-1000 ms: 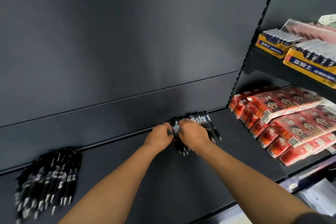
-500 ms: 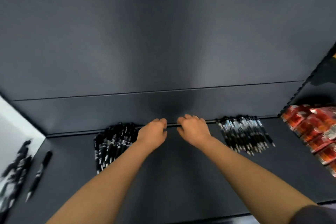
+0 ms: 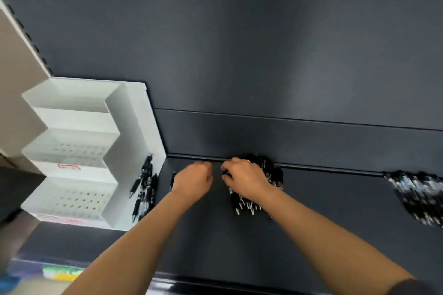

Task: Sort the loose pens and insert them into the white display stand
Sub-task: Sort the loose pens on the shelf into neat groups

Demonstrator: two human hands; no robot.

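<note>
Right grip point(image 3: 248, 182) curled round pens point(image 3: 271, 172) in pile, left grip point(image 3: 193, 183) curled, hold unclear; recommend lifting few, tips aligned, toward stand point(image 3: 134, 127).

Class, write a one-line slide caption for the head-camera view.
Right hand grips piled black pens on a dark shelf, left hand curled alongside, white display stand at left.

Left grip point(image 3: 193, 181), right grip point(image 3: 247, 178) curled, arms outstretched
</note>
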